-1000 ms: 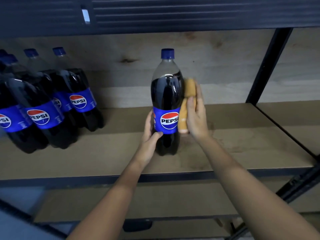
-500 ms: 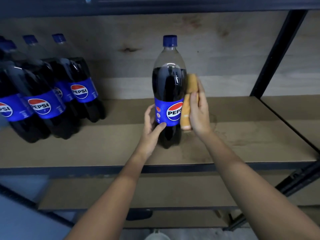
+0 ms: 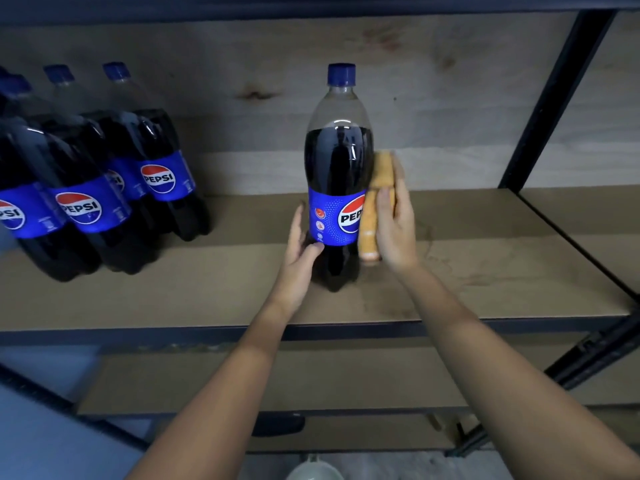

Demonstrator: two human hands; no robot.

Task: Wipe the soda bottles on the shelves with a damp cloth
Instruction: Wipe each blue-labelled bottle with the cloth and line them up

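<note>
— Where the shelf [image 3: 485, 258] runs brown and wide between black posts, standing upright near the middle: one soda bottle [image 3: 337, 174], blue cap, dark drink, blue label turned partly to the right.

— And gripped how?

— Held low by the left hand [image 3: 299, 251], thumb curled across the front just under the label, fingers wrapped round the far left side. Base resting on the shelf board.

— On the other side?

— Pressed against the bottle's right flank by the right hand [image 3: 394, 226]: an orange cloth [image 3: 375, 209], folded long and narrow, reaching from above the label down nearly to the base. Fingers laid fairly straight along the cloth, thumb in front of it, so flat and pushing rather than clenched. Slightly blurred, that hand.

— Anything else on the same board?

— Far to the left, well apart from the held one: a cluster of other bottles [image 3: 104, 188], same blue caps and labels, leaning in the wide lens and packed touching each other. Behind everything, a pale wooden back panel [image 3: 242, 95] with a dark knot. Below, a lower shelf [image 3: 311, 379], and at the very bottom edge a white rounded thing [image 3: 313, 471], too cut off to tell
</note>
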